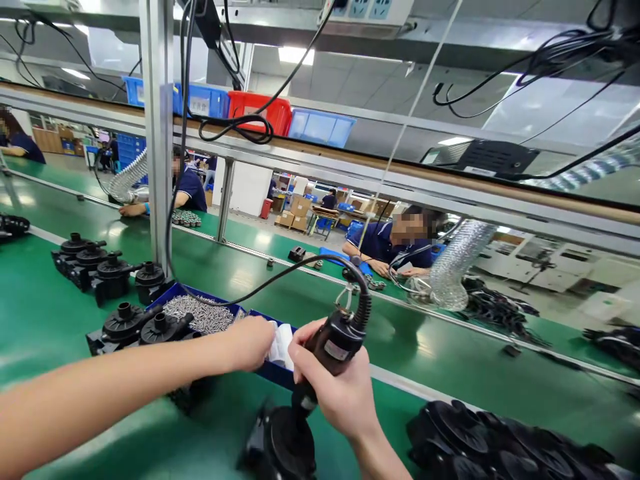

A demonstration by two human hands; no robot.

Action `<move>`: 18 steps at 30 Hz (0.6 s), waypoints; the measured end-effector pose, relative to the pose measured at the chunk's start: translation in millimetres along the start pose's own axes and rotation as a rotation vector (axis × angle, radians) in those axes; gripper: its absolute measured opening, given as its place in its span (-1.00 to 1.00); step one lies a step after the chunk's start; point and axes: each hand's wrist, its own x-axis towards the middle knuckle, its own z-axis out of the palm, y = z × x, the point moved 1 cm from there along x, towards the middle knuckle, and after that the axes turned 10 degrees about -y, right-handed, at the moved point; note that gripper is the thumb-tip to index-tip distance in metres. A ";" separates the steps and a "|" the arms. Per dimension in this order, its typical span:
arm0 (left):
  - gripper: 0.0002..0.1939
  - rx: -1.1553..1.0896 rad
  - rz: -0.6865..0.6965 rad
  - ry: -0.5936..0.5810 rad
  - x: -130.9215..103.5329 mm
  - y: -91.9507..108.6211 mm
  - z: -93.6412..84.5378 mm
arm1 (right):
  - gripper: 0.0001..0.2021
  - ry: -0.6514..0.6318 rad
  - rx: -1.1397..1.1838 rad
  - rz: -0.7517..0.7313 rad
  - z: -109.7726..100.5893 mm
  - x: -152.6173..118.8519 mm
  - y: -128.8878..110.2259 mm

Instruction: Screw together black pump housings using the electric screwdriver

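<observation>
So I was standing right by the green bench (125, 433), and the bit worth watching was how that power screwdriver (334, 350) sat over the black housing (293, 443). The right hand (345, 390) had its fingers wrapped snugly round the tool's body, which leaned: cable end up and off to the right, nose slanting down and left to the housing. So the housing lay just below those fingers, on the worker's side, and the right hand was clearly the nearer one. Couldn't tell if the tip was actually touching, since it all ran together in black, a bit blurred.

The left hand (253, 343) was farther out and to the left, at the blue tray (280, 377), between the heap of small metal screws (200, 315) and some white pieces (281, 345). Fingers looked curled under, but the tips were hidden, so no clue whether they were pinching anything. More black housings stood off to the left, with a dark pile (457, 427) to the right.
</observation>
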 end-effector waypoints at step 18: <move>-0.88 0.174 -0.158 0.013 58.6 -8.3 3.5 | -0.67 -0.043 0.012 0.084 -4.8 5.2 2.7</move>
